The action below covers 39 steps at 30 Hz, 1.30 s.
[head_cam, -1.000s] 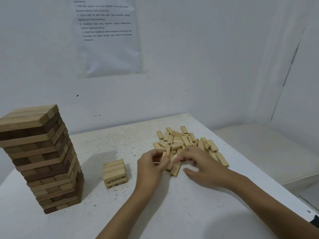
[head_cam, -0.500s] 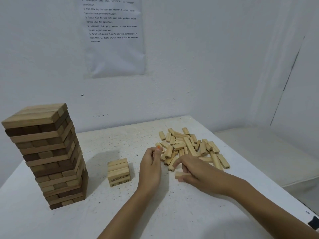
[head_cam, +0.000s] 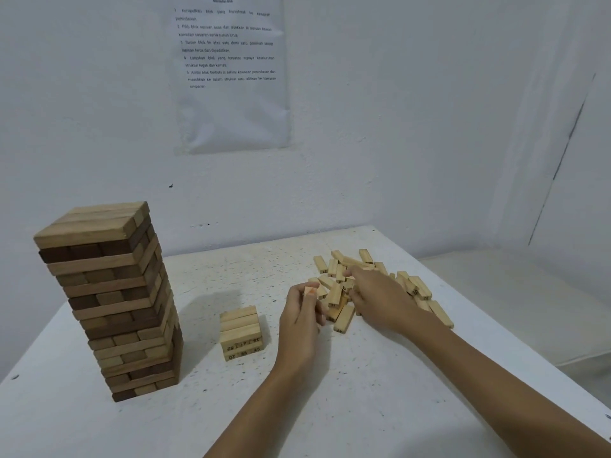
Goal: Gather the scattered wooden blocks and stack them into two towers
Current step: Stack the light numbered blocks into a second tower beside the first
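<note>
At the left of the frame a tall tower [head_cam: 109, 299] of light and dark wooden blocks stands on the white table [head_cam: 363, 408]. Right of it, lower centre, is a short stack [head_cam: 240, 332] of pale blocks with numbers on their ends. Just right of the stack is the left hand [head_cam: 299, 320], its fingers curled around a block [head_cam: 310, 290]. Next comes the pile of loose blocks [head_cam: 337, 292], right of centre. The right hand [head_cam: 380, 299] lies over this pile, palm down; whether its fingers grip a block, I cannot tell.
</note>
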Each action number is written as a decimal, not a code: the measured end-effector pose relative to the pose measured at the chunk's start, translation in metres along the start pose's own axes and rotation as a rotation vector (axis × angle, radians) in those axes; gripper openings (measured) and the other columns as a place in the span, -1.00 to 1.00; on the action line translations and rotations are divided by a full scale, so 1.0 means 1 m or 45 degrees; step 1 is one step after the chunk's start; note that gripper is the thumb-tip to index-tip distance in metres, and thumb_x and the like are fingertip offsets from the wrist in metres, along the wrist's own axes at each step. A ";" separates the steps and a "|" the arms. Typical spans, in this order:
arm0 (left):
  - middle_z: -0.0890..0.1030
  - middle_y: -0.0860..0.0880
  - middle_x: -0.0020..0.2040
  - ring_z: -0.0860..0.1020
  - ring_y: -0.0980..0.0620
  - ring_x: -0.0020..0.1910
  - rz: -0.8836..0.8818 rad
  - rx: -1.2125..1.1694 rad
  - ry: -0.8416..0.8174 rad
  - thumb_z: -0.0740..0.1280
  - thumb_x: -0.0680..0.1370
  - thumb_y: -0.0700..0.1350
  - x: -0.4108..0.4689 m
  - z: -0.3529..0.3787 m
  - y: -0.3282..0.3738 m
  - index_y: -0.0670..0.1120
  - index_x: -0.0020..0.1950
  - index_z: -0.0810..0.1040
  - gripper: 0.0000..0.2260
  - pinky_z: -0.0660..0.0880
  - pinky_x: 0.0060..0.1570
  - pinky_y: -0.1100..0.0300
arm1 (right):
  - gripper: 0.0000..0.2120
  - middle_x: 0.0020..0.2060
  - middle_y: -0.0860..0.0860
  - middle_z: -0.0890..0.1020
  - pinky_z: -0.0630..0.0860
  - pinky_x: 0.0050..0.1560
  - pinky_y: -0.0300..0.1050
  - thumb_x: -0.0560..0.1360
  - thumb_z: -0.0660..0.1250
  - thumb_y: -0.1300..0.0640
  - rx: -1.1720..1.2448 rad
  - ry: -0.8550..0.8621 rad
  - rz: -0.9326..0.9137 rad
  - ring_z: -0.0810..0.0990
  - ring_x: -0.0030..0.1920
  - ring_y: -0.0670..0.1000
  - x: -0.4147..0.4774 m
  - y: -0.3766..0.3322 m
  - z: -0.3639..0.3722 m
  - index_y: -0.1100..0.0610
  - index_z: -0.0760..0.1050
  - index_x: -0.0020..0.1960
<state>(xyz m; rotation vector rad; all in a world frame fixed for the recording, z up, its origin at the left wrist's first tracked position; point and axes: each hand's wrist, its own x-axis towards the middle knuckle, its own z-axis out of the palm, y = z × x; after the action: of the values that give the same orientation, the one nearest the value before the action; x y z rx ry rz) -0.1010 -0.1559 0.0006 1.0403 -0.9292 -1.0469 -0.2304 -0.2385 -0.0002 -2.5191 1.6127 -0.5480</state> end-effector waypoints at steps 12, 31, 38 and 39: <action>0.59 -0.02 0.03 0.55 0.16 -0.07 0.297 0.237 0.164 0.29 0.58 -0.23 -0.009 0.003 -0.002 0.01 0.05 0.57 -0.84 0.49 -0.12 0.36 | -0.89 -0.06 0.00 0.42 0.39 -0.22 -0.25 0.61 0.23 0.12 0.407 0.231 0.059 0.44 -0.17 -0.10 -0.013 -0.021 -0.008 0.12 0.32 0.05; 0.54 0.02 -0.04 0.59 0.04 -0.04 -0.081 0.501 -0.019 0.30 0.58 -0.21 -0.094 -0.068 0.026 0.04 0.22 0.53 -0.75 0.52 -0.12 0.36 | -0.79 -0.31 -0.04 0.41 0.37 -0.33 -0.44 0.62 0.22 0.20 1.237 -0.078 0.109 0.42 -0.30 -0.15 -0.118 -0.074 -0.005 -0.05 0.47 0.18; 0.54 0.05 0.09 0.53 0.09 0.03 -0.080 0.675 0.050 0.27 0.59 -0.19 -0.123 -0.096 0.022 0.11 0.21 0.53 -0.73 0.42 -0.02 0.33 | -0.85 -0.33 -0.07 0.40 0.35 -0.18 -0.23 0.56 0.33 0.20 1.301 -0.206 0.095 0.38 -0.32 -0.11 -0.132 -0.095 0.015 -0.03 0.50 0.06; 0.54 0.05 0.09 0.54 0.09 0.03 -0.082 0.694 0.050 0.28 0.59 -0.19 -0.125 -0.100 0.021 0.11 0.21 0.53 -0.73 0.42 -0.02 0.33 | -0.85 -0.35 -0.08 0.39 0.37 -0.15 -0.20 0.54 0.36 0.20 1.305 -0.229 0.071 0.38 -0.31 -0.11 -0.134 -0.098 0.017 -0.01 0.51 0.05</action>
<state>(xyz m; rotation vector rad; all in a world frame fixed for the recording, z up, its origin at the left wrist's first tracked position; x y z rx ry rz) -0.0329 -0.0107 -0.0170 1.5416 -1.1890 -0.8364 -0.1906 -0.0784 -0.0217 -1.6793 0.9413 -0.8296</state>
